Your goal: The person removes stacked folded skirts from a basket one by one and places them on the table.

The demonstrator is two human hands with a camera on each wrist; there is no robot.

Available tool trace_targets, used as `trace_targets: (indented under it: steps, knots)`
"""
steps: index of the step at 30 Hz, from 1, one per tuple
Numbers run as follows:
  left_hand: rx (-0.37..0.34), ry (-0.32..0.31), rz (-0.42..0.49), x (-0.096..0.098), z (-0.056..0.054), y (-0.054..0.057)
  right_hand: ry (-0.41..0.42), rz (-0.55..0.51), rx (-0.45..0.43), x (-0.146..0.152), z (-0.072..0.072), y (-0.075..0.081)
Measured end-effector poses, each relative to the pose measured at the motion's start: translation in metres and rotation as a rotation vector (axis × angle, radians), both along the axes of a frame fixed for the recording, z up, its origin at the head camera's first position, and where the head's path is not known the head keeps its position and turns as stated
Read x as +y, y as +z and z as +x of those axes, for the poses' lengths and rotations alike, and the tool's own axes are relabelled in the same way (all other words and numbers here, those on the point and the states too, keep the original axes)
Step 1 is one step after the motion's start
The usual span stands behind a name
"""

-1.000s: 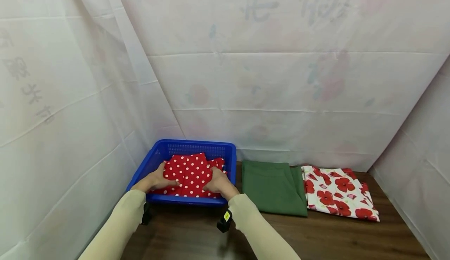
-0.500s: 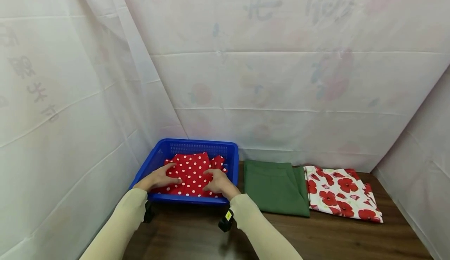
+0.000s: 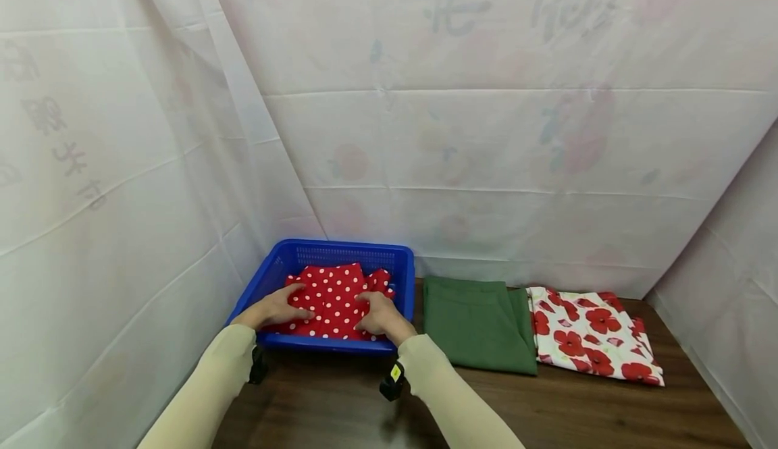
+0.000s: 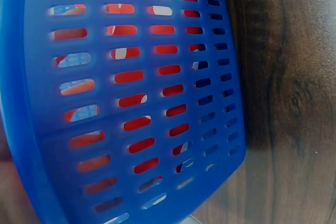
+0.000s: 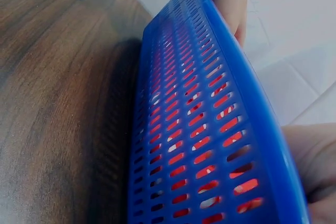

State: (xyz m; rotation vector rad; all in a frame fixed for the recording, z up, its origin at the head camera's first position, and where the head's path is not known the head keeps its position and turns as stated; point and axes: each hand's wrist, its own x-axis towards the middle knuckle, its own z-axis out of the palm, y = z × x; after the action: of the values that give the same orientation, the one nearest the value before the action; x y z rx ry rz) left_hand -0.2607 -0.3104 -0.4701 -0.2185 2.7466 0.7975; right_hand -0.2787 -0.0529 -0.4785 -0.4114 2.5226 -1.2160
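Note:
A red cloth with white polka dots (image 3: 333, 297) lies in a blue plastic basket (image 3: 322, 345), its top uneven. My left hand (image 3: 275, 308) rests over the cloth's left side, thumb and fingers spread apart. Opposite it, my right hand (image 3: 381, 315) lies over the right side, fingers loosely bent and apart. Both wrists cross the basket's front rim. In the left wrist view the slotted basket wall (image 4: 44, 114) shows red cloth through its holes. The right wrist view looks along the same wall (image 5: 210, 98), with my right hand (image 5: 317, 166) beyond the rim.
Right of the basket, a folded green cloth (image 3: 471, 324) lies on the dark wooden table (image 3: 328, 408). Beside it is a folded white cloth with red flowers (image 3: 592, 334). White sheeting (image 3: 486, 138) hangs at the back and both sides.
Both hands have loosened on the polka-dot cloth, with more of the fingers now showing above it. In the last half second they hardly move. The head view has shifted slightly.

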Motion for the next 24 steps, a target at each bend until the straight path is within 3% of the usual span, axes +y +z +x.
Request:
trace_targets:
  steps: [9, 13, 24]
  knots:
    - [0.023, -0.002, 0.006, -0.001, -0.002, 0.001, -0.026, 0.003, 0.009, -0.002, -0.004, -0.005]
    - [0.039, -0.013, 0.017, 0.0, -0.002, 0.0, -0.008, 0.042, 0.01, 0.0, -0.006, -0.008]
    - [0.066, 0.002, 0.055, 0.001, -0.003, -0.002, 0.006, 0.027, -0.01, 0.001, -0.009, -0.012]
